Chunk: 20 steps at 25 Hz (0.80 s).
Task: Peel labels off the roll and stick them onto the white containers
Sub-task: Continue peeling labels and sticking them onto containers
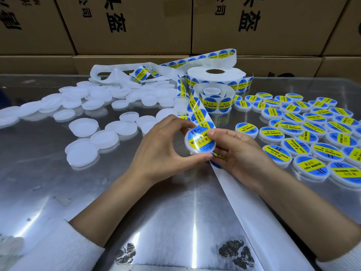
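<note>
Left hand pose: the left hand reaches in from the lower left, forearm bare above a white sleeve, palm turned toward the right.
Left fingers: curled round the white container; the thumb lies under its lower edge and the fingers arch over its upper left rim, so the hand holds it just above the table.
Right hand pose: the right hand comes in from the lower right, knuckles up, just beside the container.
Right fingers: bent; the thumb presses on the blue and yellow label at the container's right edge, and the other fingers pinch the backing strip beneath it.
Held container: tilted toward the camera, the label covering nearly its whole face.
Backing strip: runs from the small roll down under the hands, then bare and white toward the lower right corner.
Large roll: the large roll stands behind the small one, a loose band of labels looping up from it.
Unlabelled containers: plain white containers lie scattered over the left half of the table.
Labelled containers: finished containers lie packed close together on the right.
Background: cardboard boxes with black print stand stacked behind the table.
</note>
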Each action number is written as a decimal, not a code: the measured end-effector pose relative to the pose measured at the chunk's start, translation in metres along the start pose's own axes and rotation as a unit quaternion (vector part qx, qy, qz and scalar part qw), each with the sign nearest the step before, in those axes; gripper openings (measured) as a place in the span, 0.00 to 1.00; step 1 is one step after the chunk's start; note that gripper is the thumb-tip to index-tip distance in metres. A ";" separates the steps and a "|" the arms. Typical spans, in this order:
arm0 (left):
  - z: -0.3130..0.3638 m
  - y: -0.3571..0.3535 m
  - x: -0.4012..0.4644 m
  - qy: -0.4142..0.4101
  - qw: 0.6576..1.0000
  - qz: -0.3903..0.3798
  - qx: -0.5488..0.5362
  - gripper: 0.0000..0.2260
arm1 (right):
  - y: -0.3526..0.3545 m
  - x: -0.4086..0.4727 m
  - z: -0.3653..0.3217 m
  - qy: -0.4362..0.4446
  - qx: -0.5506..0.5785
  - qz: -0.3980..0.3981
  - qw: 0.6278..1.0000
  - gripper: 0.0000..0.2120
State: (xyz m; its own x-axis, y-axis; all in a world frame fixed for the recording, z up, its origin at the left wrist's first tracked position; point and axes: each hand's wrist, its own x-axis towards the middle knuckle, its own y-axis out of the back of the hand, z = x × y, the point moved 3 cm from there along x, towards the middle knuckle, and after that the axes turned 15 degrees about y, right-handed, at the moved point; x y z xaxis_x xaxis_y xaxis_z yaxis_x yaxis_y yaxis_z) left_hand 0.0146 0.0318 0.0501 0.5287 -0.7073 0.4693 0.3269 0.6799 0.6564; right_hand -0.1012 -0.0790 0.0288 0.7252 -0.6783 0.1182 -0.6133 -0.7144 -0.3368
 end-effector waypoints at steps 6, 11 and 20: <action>0.001 0.002 -0.001 -0.007 1.000 0.015 0.000 0.26 | -0.002 0.000 -0.001 0.057 -0.082 0.018 0.995 0.03; 0.003 0.003 -0.001 -0.024 0.999 0.039 -0.009 0.26 | -0.007 -0.002 -0.010 0.125 -0.113 0.005 0.986 0.13; 0.011 0.002 -0.005 -0.073 0.996 0.035 -0.032 0.24 | -0.022 -0.009 -0.004 0.117 -0.130 -0.108 0.979 0.10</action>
State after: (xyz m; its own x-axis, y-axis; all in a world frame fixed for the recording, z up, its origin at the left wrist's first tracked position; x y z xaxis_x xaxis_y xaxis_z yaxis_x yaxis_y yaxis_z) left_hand 0.0043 0.0347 0.0558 0.4344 -0.6746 0.5969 0.3452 0.7367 0.5814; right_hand -0.0954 -0.0575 0.0390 0.7743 -0.5049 0.3814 -0.5336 -0.8450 -0.0353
